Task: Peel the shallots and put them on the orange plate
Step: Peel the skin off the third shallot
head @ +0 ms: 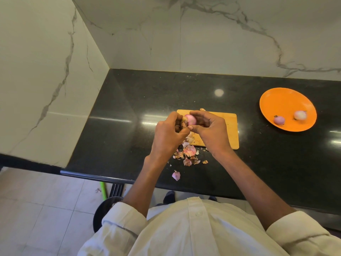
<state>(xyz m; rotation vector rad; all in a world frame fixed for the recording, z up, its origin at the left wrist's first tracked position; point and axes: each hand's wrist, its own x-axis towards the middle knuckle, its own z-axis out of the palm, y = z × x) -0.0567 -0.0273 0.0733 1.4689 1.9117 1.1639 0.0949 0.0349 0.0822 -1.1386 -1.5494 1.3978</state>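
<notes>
A pink shallot (190, 119) is held above the left end of a wooden cutting board (231, 130). My right hand (210, 131) grips the shallot from the right with curled fingers. My left hand (170, 133) pinches the shallot's papery skin at its left end. The orange plate (285, 102) sits at the right on the black counter (129, 108). Two peeled shallots lie on the plate, one purple (279, 120) and one paler (300, 115).
Loose shallot peels (189, 152) lie on the counter in front of the board, with one stray piece (176, 175) near the counter's front edge. Marble walls close the back and left. A dark bin (103, 209) stands on the floor below.
</notes>
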